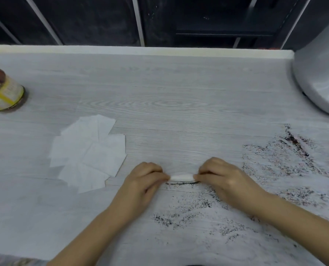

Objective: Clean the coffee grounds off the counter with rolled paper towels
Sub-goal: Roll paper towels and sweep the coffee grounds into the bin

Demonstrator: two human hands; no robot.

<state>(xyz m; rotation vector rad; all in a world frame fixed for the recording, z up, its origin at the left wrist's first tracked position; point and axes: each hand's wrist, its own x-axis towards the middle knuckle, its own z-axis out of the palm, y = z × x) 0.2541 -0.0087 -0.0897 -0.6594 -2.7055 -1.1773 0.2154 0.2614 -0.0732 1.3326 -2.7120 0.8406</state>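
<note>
A rolled white paper towel [181,177] lies flat on the pale wood-grain counter [169,104]. My left hand [143,181] pinches its left end and my right hand [224,178] pinches its right end. A thin dark line of coffee grounds [182,182] sits against the roll's near side. More grounds [198,214] are scattered over the counter in front of the roll, and a wider smeared patch [286,156] spreads to the right. The parts of the roll under my fingers are hidden.
Several flat paper towel sheets [88,152] lie fanned out left of my hands. A jar with a red lid and yellow label [3,91] stands at the far left. A grey appliance base [320,81] fills the back right corner. Dark cabinets lie beyond the counter's far edge.
</note>
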